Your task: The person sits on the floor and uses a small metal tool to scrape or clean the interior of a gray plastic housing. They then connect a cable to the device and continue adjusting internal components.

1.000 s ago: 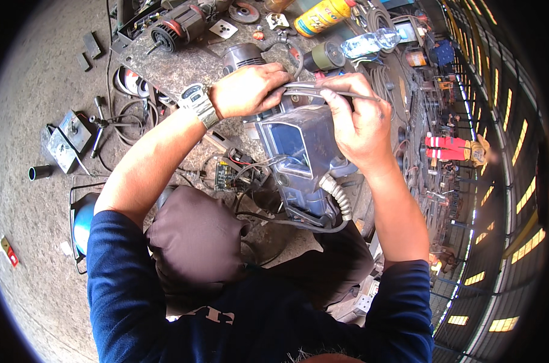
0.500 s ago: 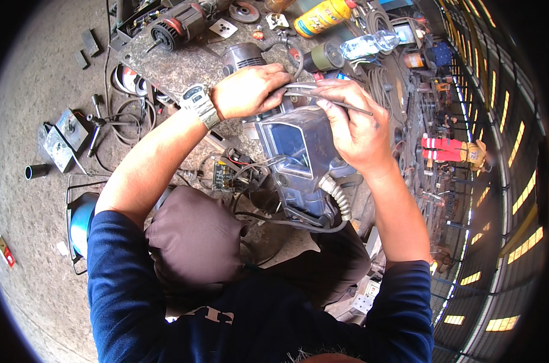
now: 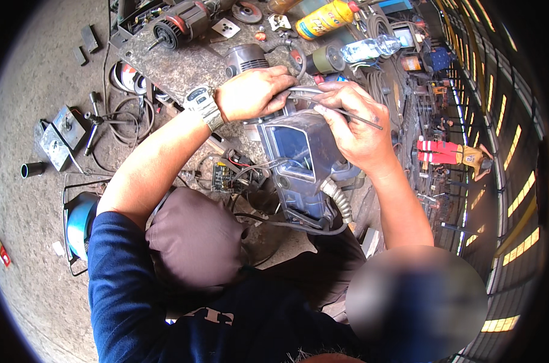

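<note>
A grey cable (image 3: 303,91) runs in a bent loop between my two hands, above a blue-grey metal housing (image 3: 324,142). My left hand (image 3: 250,94), a watch on its wrist, is closed on the cable's left side. With thumb and fingers my right hand (image 3: 353,121) pinches the cable; a thin dark end (image 3: 368,121) sticks out beyond the palm. The housing stands tilted before me, with a rectangular opening (image 3: 291,150) in its face. Thin wires come out of that opening, and a ribbed cable sleeve (image 3: 337,201) curves off its lower right.
Left of the housing lies a circuit board (image 3: 222,176) with wires. On the worktop (image 3: 184,72) are a motor (image 3: 181,27), a yellow bottle (image 3: 326,19), a clear plastic bottle (image 3: 371,47) and a green cylinder (image 3: 326,59). A person in red trousers (image 3: 439,151) stands far right.
My right hand has shifted slightly right and down, and the cable's dark end now points lower. My left hand stays nearly where it was. A blurred patch now covers my right sleeve.
</note>
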